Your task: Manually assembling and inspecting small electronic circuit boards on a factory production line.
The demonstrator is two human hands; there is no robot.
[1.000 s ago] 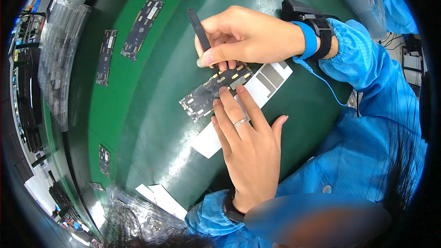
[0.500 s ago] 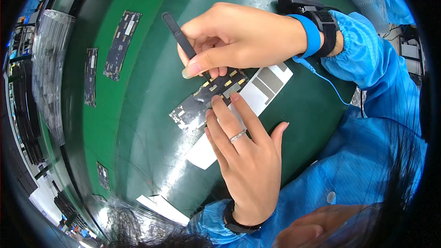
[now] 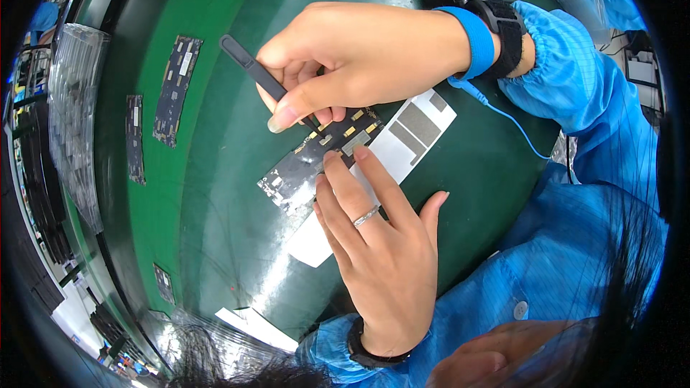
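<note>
A dark circuit board (image 3: 295, 169) with gold and silver parts lies at a slant on the green table. My left hand (image 3: 388, 259), palm down with a ring on one finger, rests its fingertips on the board's near edge, fingers spread and thumb apart. Above the board, my right hand (image 3: 316, 75) pinches slim black tweezers (image 3: 253, 68), their tip at the small parts near the board's far edge. Whether the tip touches cannot be made out. A white backing strip with grey rectangular pads (image 3: 417, 129) lies along the board's near side, partly covered by my left hand.
More circuit boards (image 3: 177, 90) lie on the bright green strip at left. Clear plastic trays (image 3: 75, 122) stand beyond its edge. A white sheet (image 3: 259, 327) sits at the bottom. From my right wrist's blue band runs a thin blue cord (image 3: 514, 121).
My right hand and the tweezers have shifted a little left, the tweezers now leaning more to the left. The left hand keeps its fingertips on the board.
</note>
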